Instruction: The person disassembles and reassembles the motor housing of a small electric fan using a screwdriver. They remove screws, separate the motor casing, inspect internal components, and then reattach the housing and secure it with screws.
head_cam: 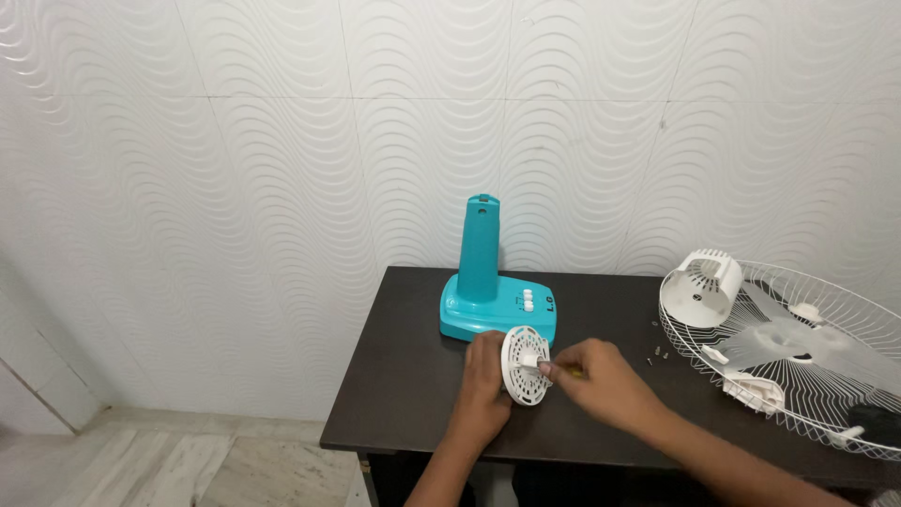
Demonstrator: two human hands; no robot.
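head view: hands [540,376] grip white disc [524,364] near table's front edge [413,444].

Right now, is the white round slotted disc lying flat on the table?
No, the left hand holds the white round slotted disc up on edge above the dark table.

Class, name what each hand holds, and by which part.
Left hand holds the round white vented disc by its rim. Right hand holds a small tool; its grip point is hidden.

We list, around the teal fan base [496,305]: white wire guard [817,371] far right, white motor housing [704,286] between, small screws [657,353] nearer.
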